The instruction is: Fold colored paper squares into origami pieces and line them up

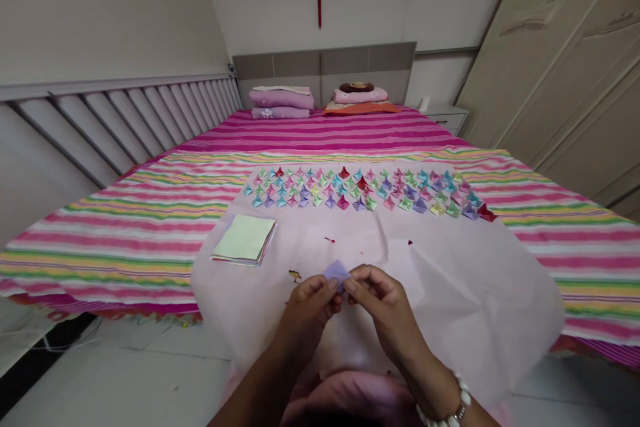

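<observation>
A small folded piece of purple paper is held up between my two hands, its point facing away from me. My left hand pinches its left side between thumb and fingers. On the right side, my right hand grips it the same way, with a beaded bracelet on that wrist. Beyond my hands, several rows of small folded paper pieces in many colours stand on a pale pink sheet. To the left lies a stack of square paper, pale green on top.
The sheet lies over a bed with a striped cover. A white railing runs along the left. Folded bedding sits by the headboard. A wardrobe stands at the right, beside a nightstand.
</observation>
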Tool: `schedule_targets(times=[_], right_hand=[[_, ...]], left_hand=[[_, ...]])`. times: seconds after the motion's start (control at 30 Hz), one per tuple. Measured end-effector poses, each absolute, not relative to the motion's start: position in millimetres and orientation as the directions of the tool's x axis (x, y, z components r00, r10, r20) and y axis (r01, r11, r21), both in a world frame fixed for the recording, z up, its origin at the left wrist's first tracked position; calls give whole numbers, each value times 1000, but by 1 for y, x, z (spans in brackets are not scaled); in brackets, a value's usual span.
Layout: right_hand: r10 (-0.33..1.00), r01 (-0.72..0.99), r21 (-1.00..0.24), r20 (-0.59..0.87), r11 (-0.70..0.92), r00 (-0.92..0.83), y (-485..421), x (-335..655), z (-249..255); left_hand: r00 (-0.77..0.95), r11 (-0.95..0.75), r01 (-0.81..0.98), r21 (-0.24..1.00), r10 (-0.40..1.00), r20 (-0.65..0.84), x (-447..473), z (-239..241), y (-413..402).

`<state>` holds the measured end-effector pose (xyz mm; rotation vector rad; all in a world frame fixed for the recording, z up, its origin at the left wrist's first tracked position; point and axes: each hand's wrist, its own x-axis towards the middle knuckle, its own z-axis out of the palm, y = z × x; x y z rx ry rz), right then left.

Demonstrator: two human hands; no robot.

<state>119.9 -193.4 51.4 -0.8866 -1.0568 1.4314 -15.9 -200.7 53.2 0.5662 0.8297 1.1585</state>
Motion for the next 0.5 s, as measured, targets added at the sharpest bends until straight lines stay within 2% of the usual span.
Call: schedule_targets(times=[0.13,0.23,0.3,0.4,0.5], right_hand=[[979,-365,-930,44,-33,-200,-192,126,54],[941,-389,-913,17,-124,-338,-193,126,56],[907,-400,-896,-8,-193,-421,-194,124,57],[895,-419,-874,-39,-246,-445,-194,121,57],[910,-414,-881,-41,-228,-414,-192,120,58]], left_hand=[[444,541,-701,465,841,-309,-25,53,-203],[627,677,-691,254,736,-255,-26,52,-207],[684,721,-670,176,691,-233,-24,51,-209],[705,741,-648,176,671,-232,-19,50,-210],[686,735,-584,344,674,-275,-20,48,-209]])
